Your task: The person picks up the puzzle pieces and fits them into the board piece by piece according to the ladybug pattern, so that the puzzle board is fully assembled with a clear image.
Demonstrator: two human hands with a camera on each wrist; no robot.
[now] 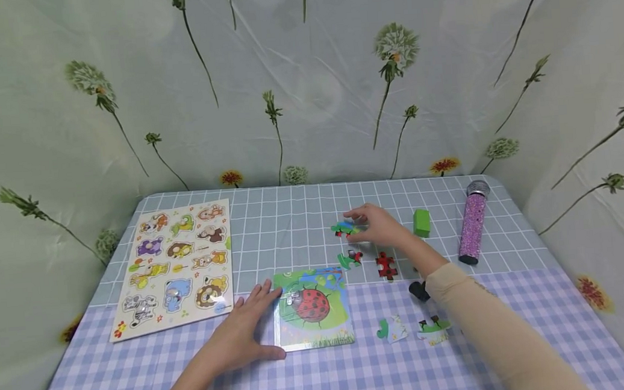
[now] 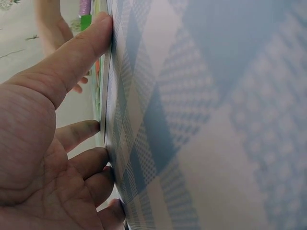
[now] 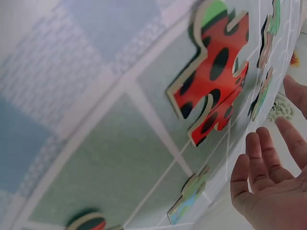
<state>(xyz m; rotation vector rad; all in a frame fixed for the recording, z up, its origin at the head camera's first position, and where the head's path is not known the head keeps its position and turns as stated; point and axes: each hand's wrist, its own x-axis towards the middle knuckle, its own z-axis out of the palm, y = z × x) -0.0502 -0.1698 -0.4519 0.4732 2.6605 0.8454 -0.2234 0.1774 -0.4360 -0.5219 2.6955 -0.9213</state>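
My left hand [image 1: 240, 333] rests at the left edge of a square ladybug puzzle board [image 1: 321, 332], fingers spread, index finger and thumb by its edge. In the left wrist view that hand [image 2: 57, 129] lies against the checked cloth. My right hand [image 1: 379, 226] reaches over the far part of the table, thumb and fingers apart around a blue-green puzzle piece [image 1: 342, 227]. A green-and-red puzzle piece [image 1: 350, 259] and a red puzzle piece [image 1: 386, 266] lie nearer. The right wrist view shows this hand [image 3: 278, 187] with extended fingers, beyond a black-spotted red piece [image 3: 216, 72].
A wooden animal puzzle board [image 1: 187, 270] lies at the left. Near my right forearm are a white-green piece [image 1: 393, 329], another green piece [image 1: 434, 330] and a black object [image 1: 419, 291]. A green block [image 1: 421, 222] and a glittery pink microphone [image 1: 473, 226] stand farther right.
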